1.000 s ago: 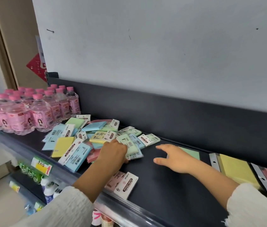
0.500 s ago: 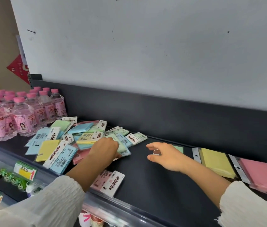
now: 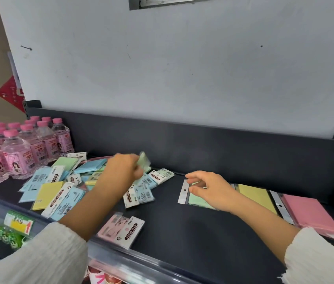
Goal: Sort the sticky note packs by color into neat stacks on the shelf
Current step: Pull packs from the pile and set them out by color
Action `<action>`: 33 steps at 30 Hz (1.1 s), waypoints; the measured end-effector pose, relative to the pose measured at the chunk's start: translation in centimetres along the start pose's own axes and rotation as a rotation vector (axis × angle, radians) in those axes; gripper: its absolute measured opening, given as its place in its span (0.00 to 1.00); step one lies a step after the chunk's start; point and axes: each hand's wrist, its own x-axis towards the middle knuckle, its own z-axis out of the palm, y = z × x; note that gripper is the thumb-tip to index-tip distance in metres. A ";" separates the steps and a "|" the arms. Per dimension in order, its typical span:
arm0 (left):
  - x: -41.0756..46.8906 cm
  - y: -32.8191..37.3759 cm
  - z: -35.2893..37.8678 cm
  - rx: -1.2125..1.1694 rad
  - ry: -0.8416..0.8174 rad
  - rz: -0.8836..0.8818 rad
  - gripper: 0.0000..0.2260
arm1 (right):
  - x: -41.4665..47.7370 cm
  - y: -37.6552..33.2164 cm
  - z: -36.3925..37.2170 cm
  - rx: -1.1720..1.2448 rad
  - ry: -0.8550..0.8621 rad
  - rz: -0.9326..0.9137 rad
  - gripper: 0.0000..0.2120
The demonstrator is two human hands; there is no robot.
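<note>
My left hand (image 3: 125, 171) has lifted a green pack (image 3: 144, 161) off the mixed pile (image 3: 59, 187), fingers pinched on it; right hand (image 3: 211, 189), fingers apart, waits at the green stack (image 3: 198, 199) on the shelf (image 3: 182, 232).

on the shelf (image 3: 182, 232): bottles (image 3: 18, 156) left, loose packs (image 3: 59, 191) middle, stacks (image 3: 254, 195) right.

Jumbled pastel packs (image 3: 66, 193) on dark shelf (image 3: 182, 232)

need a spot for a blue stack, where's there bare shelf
Bare shelf lies between the mixed pile and the green pack left of the yellow stack, and along the front edge right of the pink pack. Crowded: the pile by the bottles.
</note>
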 end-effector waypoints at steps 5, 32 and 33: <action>-1.1 3.0 -1.7 -1.021 0.007 -0.156 0.11 | -0.3 -1.2 -0.4 0.281 0.053 0.016 0.22; -5.6 0.7 3.9 -0.491 -0.354 0.109 0.16 | 7.2 5.4 -3.0 0.060 0.114 0.323 0.14; -5.8 0.4 3.7 -0.471 -0.354 0.109 0.16 | 7.2 6.0 -2.7 -0.009 0.104 0.314 0.14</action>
